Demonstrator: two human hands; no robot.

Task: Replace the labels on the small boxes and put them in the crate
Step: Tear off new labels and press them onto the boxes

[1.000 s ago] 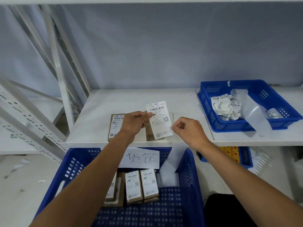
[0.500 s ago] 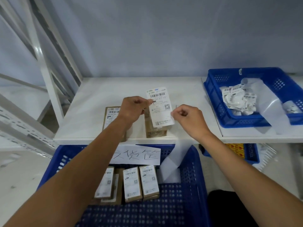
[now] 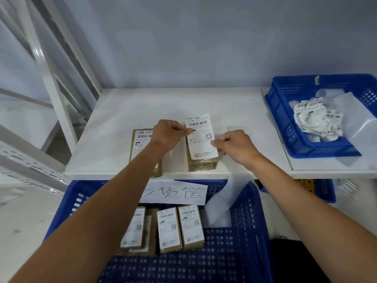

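left hand (image 3: 168,136): fingers curled, thumb and forefinger pinching the left edge of the shipping label (image 3: 201,139) at about mid-height.
right hand (image 3: 234,147): fingers curled, fingertips pinching the same label's right edge, lower down.
shipping label: white, printed with a barcode and a QR code, held face up and slightly tilted between both hands, over the top of the small brown box (image 3: 203,164); stuck down or not, cannot tell.
small brown box: flat near the front edge of the white shelf (image 3: 122,123), near end showing below the label.
second small box (image 3: 140,144): flat on the shelf just left of the first and apart from it, own label on top, near end hidden by the left forearm.
blue crate (image 3: 244,242): below the shelf's front edge, holding labelled boxes (image 3: 169,229) side by side near its far wall, labels up.
paper sign (image 3: 175,192): handwritten characters, on the crate's far rim.
backing strip (image 3: 219,209): white, running from the shelf edge down into the crate, right of the boxes.
blue basket (image 3: 285,127): on the shelf to the right, well apart from the hands, holding crumpled labels (image 3: 314,115) and a white sheet.
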